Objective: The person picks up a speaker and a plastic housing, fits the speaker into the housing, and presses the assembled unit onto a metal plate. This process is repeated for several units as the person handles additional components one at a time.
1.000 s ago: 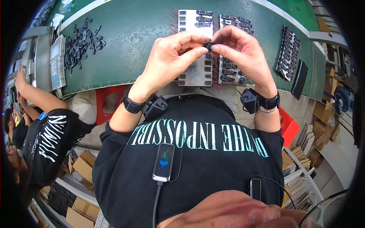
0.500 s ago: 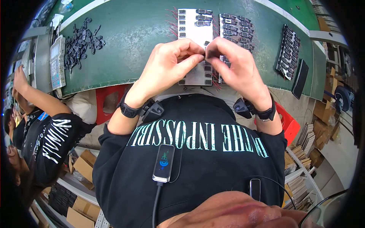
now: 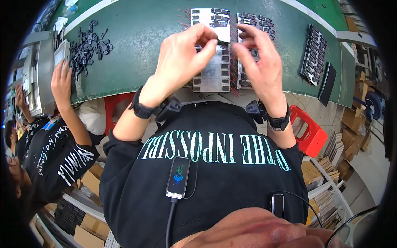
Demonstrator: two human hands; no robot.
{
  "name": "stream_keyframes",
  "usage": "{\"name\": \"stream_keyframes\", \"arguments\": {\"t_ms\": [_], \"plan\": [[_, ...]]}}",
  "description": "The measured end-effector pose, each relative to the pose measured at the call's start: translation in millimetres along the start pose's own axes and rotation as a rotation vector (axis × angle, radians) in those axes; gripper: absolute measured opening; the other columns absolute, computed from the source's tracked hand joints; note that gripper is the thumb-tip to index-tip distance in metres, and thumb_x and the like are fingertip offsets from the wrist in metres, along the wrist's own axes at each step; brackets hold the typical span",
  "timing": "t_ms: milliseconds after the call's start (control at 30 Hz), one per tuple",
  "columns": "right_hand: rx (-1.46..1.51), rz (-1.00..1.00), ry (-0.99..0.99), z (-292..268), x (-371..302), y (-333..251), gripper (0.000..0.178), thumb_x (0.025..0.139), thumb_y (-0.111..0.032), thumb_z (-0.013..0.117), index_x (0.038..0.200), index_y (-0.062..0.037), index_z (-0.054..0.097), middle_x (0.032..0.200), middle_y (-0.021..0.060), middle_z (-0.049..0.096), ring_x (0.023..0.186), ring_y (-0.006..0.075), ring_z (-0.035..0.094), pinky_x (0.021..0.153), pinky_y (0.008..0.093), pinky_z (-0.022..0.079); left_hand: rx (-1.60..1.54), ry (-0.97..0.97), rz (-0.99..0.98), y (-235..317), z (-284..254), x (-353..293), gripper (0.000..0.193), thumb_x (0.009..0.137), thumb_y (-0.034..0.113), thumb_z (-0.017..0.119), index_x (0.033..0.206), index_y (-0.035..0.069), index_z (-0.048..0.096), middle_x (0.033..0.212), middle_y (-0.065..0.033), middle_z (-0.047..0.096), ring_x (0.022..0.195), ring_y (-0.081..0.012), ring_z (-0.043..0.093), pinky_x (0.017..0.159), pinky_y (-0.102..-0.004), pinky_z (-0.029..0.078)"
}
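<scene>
Landmark: the metal plate (image 3: 212, 78), lying on the green bench (image 3: 144, 53). The left hand (image 3: 182, 58) reaches over the plate from its left side. Its thumb and index finger are nearly closed, pinching a small black part (image 3: 223, 42); the fingertips hide some of it. This part is over the plate's right side, toward the far half. The right hand (image 3: 262, 62) is released, thumb and fingers spread apart. It is just right of the plate, partly covering a group of black modules (image 3: 264, 19). The forearms converge from either side of the plate's near edge, thumbs facing each other.
</scene>
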State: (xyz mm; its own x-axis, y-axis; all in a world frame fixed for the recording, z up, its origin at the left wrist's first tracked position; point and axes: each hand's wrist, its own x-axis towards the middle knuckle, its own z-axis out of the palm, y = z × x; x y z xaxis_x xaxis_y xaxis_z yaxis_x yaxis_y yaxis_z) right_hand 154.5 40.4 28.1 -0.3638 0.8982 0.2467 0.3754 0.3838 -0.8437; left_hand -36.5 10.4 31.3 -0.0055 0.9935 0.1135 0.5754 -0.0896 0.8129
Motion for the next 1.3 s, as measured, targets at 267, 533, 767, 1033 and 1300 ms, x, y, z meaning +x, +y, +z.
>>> {"name": "stream_keyframes", "arguments": {"t_ms": [267,533,767,1033,1300], "plan": [[-0.368,-0.211,-0.006,4,-12,21,0.014,0.084,-0.006,0.069,0.098,-0.0064,0.072,0.088,0.0081,0.064,0.079,0.0249,0.062,0.070,0.0339,0.050,0.465,0.060,0.189,-11,10,19,0.011,0.085,0.018,0.065,0.090,0.008,0.066,0.082,-0.0060,0.068,0.083,-0.0259,0.063,0.068,-0.0404,0.054],[-0.433,-0.218,0.010,9,-1,22,0.012,0.083,-0.007,0.071,0.095,-0.0063,0.071,0.084,0.0079,0.062,0.079,0.0269,0.061,0.070,0.0364,0.050,0.549,0.074,0.319,-13,2,19,0.011,0.082,0.016,0.070,0.089,0.008,0.067,0.087,-0.0042,0.065,0.087,-0.0246,0.061,0.070,-0.0383,0.054],[-0.403,-0.255,0.011,11,1,18,0.013,0.081,-0.006,0.071,0.094,-0.0059,0.070,0.086,0.0074,0.062,0.079,0.0266,0.061,0.071,0.0360,0.050,0.553,0.044,0.350,-17,6,22,0.011,0.082,0.016,0.071,0.088,0.008,0.067,0.086,-0.0040,0.066,0.088,-0.0243,0.061,0.070,-0.0375,0.054],[-0.438,-0.252,-0.032,13,7,17,0.015,0.080,-0.005,0.071,0.094,-0.0044,0.067,0.089,0.0088,0.059,0.084,0.0277,0.060,0.073,0.0374,0.050,0.568,0.076,0.390,-19,12,30,0.010,0.081,0.015,0.070,0.088,0.008,0.066,0.086,-0.0039,0.065,0.089,-0.0241,0.062,0.070,-0.0368,0.055],[-0.417,-0.218,-0.153,9,15,10,0.017,0.080,-0.003,0.068,0.093,-0.0003,0.058,0.089,0.0147,0.053,0.085,0.0334,0.055,0.074,0.0401,0.046,0.587,0.182,0.375,-14,3,17,0.013,0.082,0.016,0.071,0.091,0.008,0.066,0.091,-0.0046,0.065,0.091,-0.0243,0.062,0.071,-0.0357,0.055]]}}
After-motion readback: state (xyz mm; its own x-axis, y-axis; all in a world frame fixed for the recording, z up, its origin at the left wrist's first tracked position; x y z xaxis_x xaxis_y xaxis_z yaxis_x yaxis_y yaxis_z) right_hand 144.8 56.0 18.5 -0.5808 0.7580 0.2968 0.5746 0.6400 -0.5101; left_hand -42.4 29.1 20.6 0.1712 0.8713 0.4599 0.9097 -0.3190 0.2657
